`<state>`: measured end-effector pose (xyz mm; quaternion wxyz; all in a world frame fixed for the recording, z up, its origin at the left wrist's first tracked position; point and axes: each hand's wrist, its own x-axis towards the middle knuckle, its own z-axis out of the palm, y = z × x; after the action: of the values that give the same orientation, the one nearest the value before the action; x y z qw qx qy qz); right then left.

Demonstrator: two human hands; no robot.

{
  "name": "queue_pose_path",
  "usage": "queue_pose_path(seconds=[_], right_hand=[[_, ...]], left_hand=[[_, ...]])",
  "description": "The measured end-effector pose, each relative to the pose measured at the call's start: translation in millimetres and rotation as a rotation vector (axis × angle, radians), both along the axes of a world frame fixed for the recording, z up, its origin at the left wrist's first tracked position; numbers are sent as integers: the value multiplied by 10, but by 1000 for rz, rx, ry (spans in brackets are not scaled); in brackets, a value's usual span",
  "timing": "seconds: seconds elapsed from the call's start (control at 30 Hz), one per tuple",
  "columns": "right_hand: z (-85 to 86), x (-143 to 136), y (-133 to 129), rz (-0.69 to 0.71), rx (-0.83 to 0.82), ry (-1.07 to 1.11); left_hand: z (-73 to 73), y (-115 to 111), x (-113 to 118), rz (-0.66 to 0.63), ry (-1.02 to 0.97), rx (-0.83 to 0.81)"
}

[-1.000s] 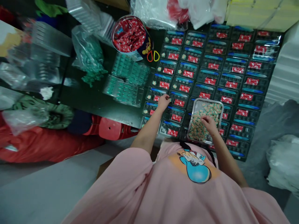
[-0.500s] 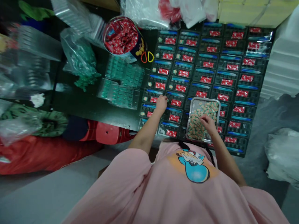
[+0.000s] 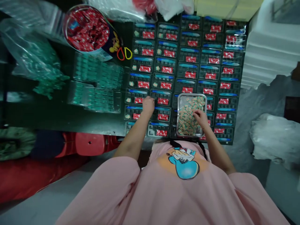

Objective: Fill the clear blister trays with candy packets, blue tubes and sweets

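Observation:
My left hand (image 3: 148,105) is over the black compartment trays, between a red packet on its left and another red packet (image 3: 162,101) on its right. Its fingers are pinched together, and whatever they hold is hidden. My right hand (image 3: 200,117) has its fingertips pinched over the right part of a clear box (image 3: 205,104) of small beige and green pieces (image 3: 187,117); anything between them is too small to name. Blue pens (image 3: 161,92) and red packets lie in the trays. Small pale pieces (image 3: 131,83) sit in the two left columns.
A round tub (image 3: 86,29) of red packets stands at the upper left, with red and yellow scissor handles (image 3: 124,53) beside it. Green sheets of parts (image 3: 98,84) lie left of the trays. White stacked trays (image 3: 267,53) are at the right.
The whole view has shifted, so the table's contents appear further left. My left hand remains at the same row of trays, my right hand over the clear box. Both are still pinched.

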<state>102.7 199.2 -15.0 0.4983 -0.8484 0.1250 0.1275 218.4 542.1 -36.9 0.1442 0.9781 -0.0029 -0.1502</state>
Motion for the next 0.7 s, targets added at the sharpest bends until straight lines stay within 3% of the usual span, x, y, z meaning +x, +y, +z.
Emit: queue_pose_path(seconds=[0.17, 0.33, 0.57, 0.7], right_hand=[[78, 313, 23, 134, -290, -64], [20, 609, 73, 265, -568, -33], [-109, 654, 112, 328, -652, -35], [-98, 606, 80, 327, -573, -115]], left_hand=[[81, -36, 5, 6, 15, 49], [238, -230, -101, 0, -194, -72], [211, -1215, -71, -328, -123, -372], [134, -1691, 68, -350, -57, -427]])
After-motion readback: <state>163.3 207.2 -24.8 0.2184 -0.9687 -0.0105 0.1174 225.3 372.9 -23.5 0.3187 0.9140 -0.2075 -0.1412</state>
